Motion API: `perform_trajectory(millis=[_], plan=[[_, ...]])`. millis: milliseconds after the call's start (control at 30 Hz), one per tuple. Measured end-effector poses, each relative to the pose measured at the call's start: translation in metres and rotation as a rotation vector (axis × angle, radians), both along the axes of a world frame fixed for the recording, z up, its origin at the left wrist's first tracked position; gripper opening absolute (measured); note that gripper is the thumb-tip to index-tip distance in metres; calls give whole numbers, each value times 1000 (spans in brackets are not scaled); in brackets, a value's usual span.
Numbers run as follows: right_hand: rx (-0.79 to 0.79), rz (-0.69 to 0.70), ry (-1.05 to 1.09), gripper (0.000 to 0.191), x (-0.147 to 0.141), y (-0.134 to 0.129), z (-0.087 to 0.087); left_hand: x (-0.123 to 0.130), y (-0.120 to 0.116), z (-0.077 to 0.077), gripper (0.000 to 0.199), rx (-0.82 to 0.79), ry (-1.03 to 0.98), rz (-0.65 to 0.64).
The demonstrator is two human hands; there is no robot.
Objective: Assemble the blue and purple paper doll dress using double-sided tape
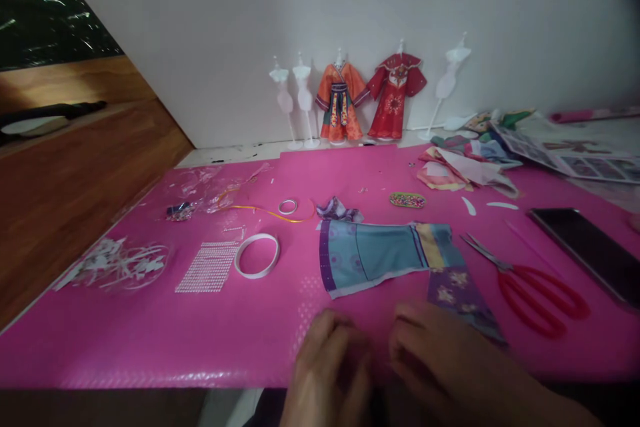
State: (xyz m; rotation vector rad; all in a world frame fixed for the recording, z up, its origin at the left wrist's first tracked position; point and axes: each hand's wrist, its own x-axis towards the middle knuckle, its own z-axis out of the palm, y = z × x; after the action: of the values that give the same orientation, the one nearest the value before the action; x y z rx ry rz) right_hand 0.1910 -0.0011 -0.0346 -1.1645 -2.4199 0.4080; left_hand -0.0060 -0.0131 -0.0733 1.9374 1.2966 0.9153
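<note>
My left hand (333, 367) and my right hand (433, 350) are side by side at the front edge of the pink mat (175, 333), fingers curled and blurred. Whatever is between their fingers is too small or hidden to make out. Just beyond them lies a blue cloth piece (375, 252) with a purple band and a yellow strip. A purple flowered cloth (455, 290) runs partly under my right hand. Red-handled scissors (530, 280) lie open to the right. Crumpled purple cloth (340, 209) sits behind the blue piece.
Along the wall stand bare white mannequins (304, 97), an orange dress (340, 103) and a red dress (395, 97). A white tape roll (257, 255), gem sheet (207, 267) and plastic bag (125, 263) lie left. The phone (585, 247) and cloth scraps (460, 167) are right.
</note>
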Motion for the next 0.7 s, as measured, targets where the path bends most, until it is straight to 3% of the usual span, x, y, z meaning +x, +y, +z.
perform_trajectory(millis=[200,400,567,700], plan=[[-264,0,-79,17,-3,16,2,-19,-2,-24,24,318,278,97],[-454,-95,7,16,-16,70,10,-26,0,-31,26,521,428,61],[-550,-56,-67,17,-36,102,10,-21,1,-27,23,550,442,98],[-604,-14,-130,16,-50,112,7,-18,-1,-34,21,509,440,164]])
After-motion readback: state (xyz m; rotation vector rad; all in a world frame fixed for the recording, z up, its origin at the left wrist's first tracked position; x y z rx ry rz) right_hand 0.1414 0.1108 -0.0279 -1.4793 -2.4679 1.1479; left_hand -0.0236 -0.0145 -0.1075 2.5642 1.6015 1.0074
